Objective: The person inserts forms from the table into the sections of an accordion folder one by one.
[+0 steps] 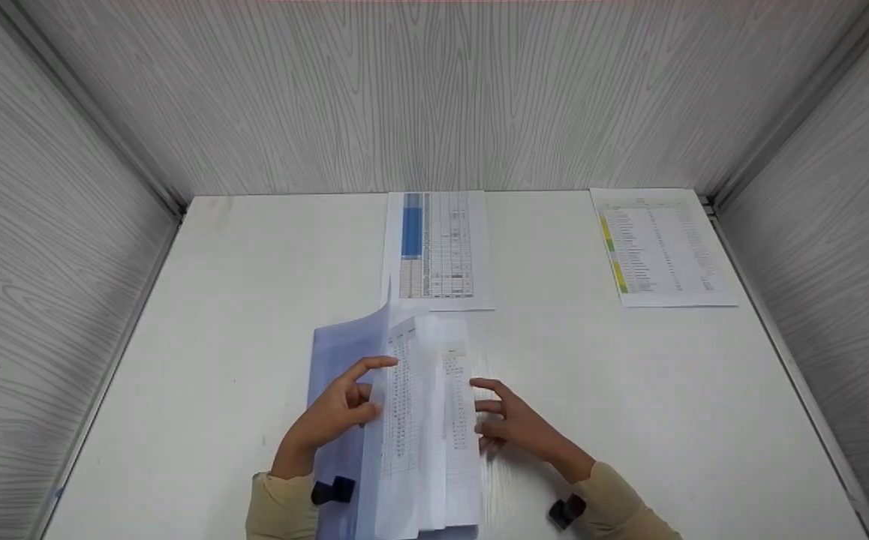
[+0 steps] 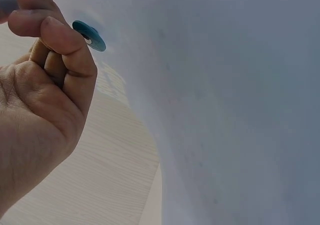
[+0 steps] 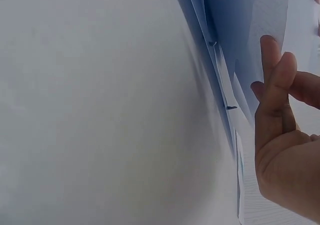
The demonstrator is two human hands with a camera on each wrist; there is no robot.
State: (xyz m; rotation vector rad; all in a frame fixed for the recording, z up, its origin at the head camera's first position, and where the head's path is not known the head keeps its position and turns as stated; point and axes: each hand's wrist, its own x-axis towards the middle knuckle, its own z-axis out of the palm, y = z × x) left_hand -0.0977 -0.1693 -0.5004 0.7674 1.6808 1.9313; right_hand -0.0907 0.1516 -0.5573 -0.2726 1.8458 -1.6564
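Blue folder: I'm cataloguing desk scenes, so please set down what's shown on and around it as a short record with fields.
Folder: translucent blue, open on the white table
Papers: several printed sheets at the folder
Left hand: at the folder's left side, index finger over the papers; grip unclear
Right hand: at the papers' right edge, fingers spread; contact unclear
Button: teal, close by the left hand
Centre sheet: at the table's back, printed, blue block
Right sheet: printed, yellow and green strip
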